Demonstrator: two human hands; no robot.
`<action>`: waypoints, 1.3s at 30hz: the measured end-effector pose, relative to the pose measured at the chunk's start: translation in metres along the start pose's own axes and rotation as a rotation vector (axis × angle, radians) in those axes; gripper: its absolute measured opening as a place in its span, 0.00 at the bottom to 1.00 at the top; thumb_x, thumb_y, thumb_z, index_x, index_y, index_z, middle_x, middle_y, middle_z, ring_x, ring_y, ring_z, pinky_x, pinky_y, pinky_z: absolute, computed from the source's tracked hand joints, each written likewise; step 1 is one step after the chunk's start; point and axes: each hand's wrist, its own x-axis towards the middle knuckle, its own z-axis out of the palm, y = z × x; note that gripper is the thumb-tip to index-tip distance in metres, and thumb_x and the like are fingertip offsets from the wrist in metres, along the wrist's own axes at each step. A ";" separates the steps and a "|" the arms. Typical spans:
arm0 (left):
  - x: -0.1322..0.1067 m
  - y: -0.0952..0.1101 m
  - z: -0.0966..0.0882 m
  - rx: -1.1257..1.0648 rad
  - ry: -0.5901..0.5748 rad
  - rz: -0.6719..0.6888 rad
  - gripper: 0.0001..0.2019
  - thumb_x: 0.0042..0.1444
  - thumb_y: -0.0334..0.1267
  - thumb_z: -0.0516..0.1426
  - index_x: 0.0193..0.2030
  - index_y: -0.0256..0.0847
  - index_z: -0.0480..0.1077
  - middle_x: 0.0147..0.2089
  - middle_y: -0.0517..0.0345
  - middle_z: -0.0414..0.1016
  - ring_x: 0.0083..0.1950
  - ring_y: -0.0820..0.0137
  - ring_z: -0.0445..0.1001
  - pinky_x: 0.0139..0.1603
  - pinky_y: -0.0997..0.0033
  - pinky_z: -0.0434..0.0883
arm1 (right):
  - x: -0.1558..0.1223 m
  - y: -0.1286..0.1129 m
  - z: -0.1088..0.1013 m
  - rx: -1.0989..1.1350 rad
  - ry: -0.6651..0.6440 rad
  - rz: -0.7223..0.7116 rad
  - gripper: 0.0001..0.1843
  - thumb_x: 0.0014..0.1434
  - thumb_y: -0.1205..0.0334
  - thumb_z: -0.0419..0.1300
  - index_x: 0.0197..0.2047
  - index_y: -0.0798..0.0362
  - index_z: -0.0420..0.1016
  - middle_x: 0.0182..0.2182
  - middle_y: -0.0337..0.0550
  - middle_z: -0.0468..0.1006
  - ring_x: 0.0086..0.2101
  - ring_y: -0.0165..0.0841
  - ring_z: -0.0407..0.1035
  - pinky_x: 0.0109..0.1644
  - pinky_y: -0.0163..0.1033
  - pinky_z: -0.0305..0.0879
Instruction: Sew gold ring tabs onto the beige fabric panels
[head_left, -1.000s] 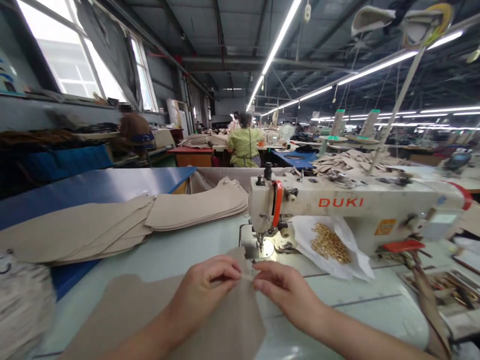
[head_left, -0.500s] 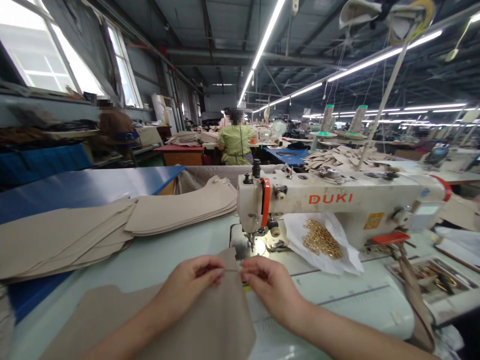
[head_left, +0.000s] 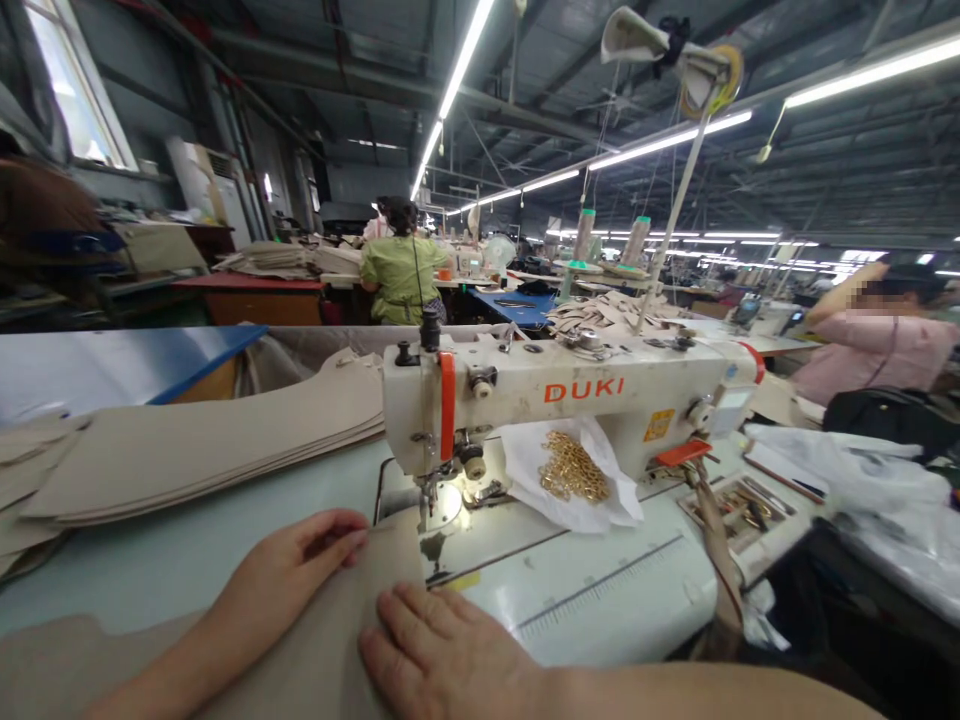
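Pressing down on a beige fabric piece [head_left: 330, 640], I have both hands flat on the sewing table [head_left: 600, 600] in front of the machine. My left hand [head_left: 285, 575] lies on the upper left part of the piece, its fingers together and stretched toward the far edge, fingertips touching the cloth near the corner. My right hand [head_left: 442, 655] rests palm down at the piece's right edge, fingers slightly spread, clamped on nothing; part of it lies on the cloth and part on the bare tabletop. The fabric piece spreads from the bottom left of the view up to a corner that sits just before the presser foot [head_left: 429, 505], close to it; I cannot tell whether cloth and foot touch.

The white DUKI sewing machine [head_left: 570, 395] stands just behind my hands, its needle area lit. Under its arm lies a white bag [head_left: 592, 500] open around a heap of gold metal rings [head_left: 574, 468]. A stack of beige cut pieces [head_left: 202, 445] lies on the table to the left, well apart from my hands. To the right, a tray of small tools [head_left: 739, 500] sits beside the machine's base. Farther back a person in a green top [head_left: 401, 275] sits facing away, and a person in pink [head_left: 874, 340] is at the right.
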 end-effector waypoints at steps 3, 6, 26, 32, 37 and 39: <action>0.004 0.006 0.000 -0.017 -0.008 -0.006 0.17 0.44 0.53 0.56 0.33 0.43 0.74 0.30 0.60 0.78 0.36 0.61 0.76 0.39 0.69 0.70 | -0.009 0.009 -0.019 0.020 0.053 -0.016 0.32 0.62 0.44 0.50 0.60 0.60 0.61 0.59 0.55 0.64 0.58 0.42 0.57 0.62 0.43 0.52; 0.003 0.013 -0.001 -0.003 -0.016 -0.032 0.16 0.43 0.53 0.56 0.30 0.44 0.75 0.29 0.61 0.79 0.35 0.60 0.76 0.38 0.69 0.69 | -0.024 0.034 -0.051 0.039 0.172 0.095 0.18 0.66 0.59 0.47 0.55 0.56 0.67 0.52 0.47 0.72 0.52 0.34 0.64 0.59 0.37 0.56; 0.009 0.003 0.004 0.032 -0.045 -0.009 0.15 0.46 0.51 0.55 0.32 0.43 0.74 0.29 0.60 0.79 0.34 0.61 0.76 0.36 0.70 0.68 | -0.003 0.170 -0.081 -0.344 -0.204 0.748 0.15 0.63 0.59 0.56 0.50 0.57 0.69 0.47 0.48 0.71 0.44 0.37 0.70 0.46 0.47 0.68; 0.006 0.008 0.003 0.017 -0.031 0.013 0.16 0.45 0.52 0.56 0.31 0.41 0.74 0.29 0.59 0.78 0.34 0.62 0.75 0.35 0.70 0.67 | -0.007 0.171 -0.083 -0.238 -0.038 0.767 0.10 0.63 0.61 0.56 0.45 0.57 0.72 0.43 0.45 0.75 0.42 0.35 0.71 0.47 0.47 0.68; 0.004 0.016 0.004 -0.009 -0.003 0.030 0.14 0.43 0.50 0.56 0.29 0.41 0.74 0.27 0.60 0.77 0.32 0.63 0.75 0.33 0.71 0.67 | -0.019 0.154 -0.088 -0.047 0.219 0.711 0.11 0.55 0.76 0.54 0.34 0.56 0.76 0.35 0.47 0.80 0.37 0.36 0.74 0.43 0.37 0.67; 0.003 0.019 0.004 -0.003 0.008 0.044 0.13 0.43 0.49 0.56 0.28 0.41 0.73 0.25 0.61 0.76 0.31 0.64 0.74 0.32 0.71 0.67 | -0.025 0.142 -0.087 0.061 0.304 0.659 0.10 0.53 0.75 0.54 0.33 0.55 0.76 0.33 0.44 0.81 0.34 0.34 0.75 0.39 0.34 0.68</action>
